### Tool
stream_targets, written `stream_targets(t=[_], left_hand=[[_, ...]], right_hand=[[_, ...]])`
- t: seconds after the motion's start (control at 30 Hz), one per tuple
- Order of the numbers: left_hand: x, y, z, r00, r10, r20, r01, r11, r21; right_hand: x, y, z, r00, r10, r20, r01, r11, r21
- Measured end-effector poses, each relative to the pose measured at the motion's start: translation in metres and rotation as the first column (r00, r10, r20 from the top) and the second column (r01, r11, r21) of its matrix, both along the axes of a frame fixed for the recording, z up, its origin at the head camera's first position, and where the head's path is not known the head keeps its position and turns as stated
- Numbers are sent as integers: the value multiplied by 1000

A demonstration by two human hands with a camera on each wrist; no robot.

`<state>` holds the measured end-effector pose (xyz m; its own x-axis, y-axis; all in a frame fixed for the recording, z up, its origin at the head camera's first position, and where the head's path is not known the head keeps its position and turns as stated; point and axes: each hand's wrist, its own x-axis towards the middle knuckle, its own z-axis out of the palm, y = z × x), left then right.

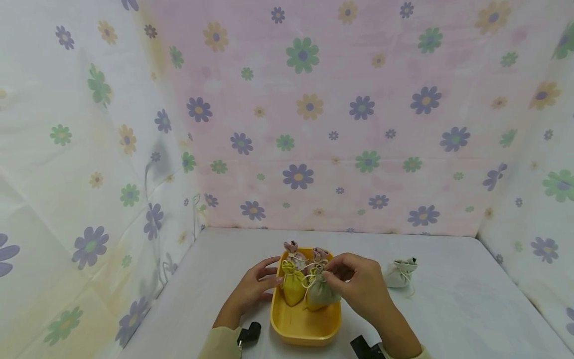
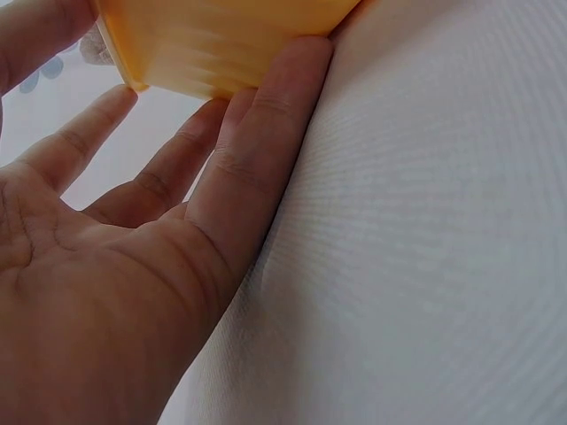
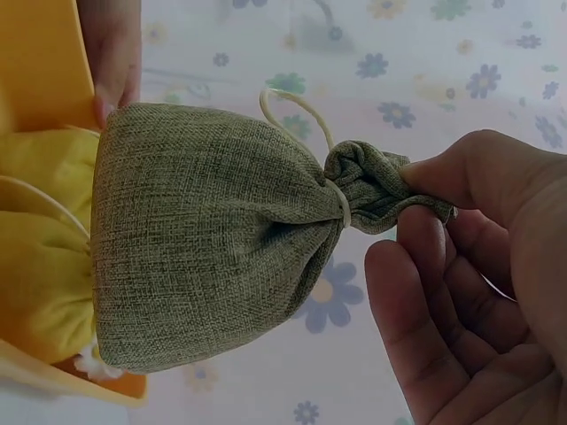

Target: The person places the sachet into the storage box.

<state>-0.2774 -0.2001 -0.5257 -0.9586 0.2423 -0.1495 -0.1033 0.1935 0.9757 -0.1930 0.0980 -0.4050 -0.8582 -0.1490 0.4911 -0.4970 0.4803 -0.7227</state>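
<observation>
My right hand (image 1: 365,286) pinches the gathered neck of a grey-green drawstring pouch (image 3: 204,235) between thumb and fingertips. In the head view that pouch overlaps the yellow tub (image 1: 305,335), over a yellow pouch partly hidden behind it. Another yellow pouch (image 1: 293,290) sits beside it in the tub, and two pinkish pouches (image 1: 296,259) are at the far end. My left hand (image 1: 252,289) is at the tub's left side, its fingers spread and extended; in the left wrist view fingertips touch the tub wall (image 2: 213,53).
A pale green drawstring pouch (image 1: 398,275) lies on the white table (image 1: 453,299) to the right of my right hand. Flower-patterned cloth (image 1: 332,124) rises behind the table and along both sides. The tub's near end shows bare floor.
</observation>
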Motion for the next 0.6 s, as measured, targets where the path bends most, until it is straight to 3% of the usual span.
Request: stream_targets(t=[0.3,0.6], left_hand=[[0,0,-1,1000,-10,-8,10,1000,12],[0,-2,-1,1000,-18,-7,18,1000,21]], right_hand=[[4,-14,-6,994,90,64,-89,996,-26],[2,-29,-19,971,194,136,-195,981,-6]])
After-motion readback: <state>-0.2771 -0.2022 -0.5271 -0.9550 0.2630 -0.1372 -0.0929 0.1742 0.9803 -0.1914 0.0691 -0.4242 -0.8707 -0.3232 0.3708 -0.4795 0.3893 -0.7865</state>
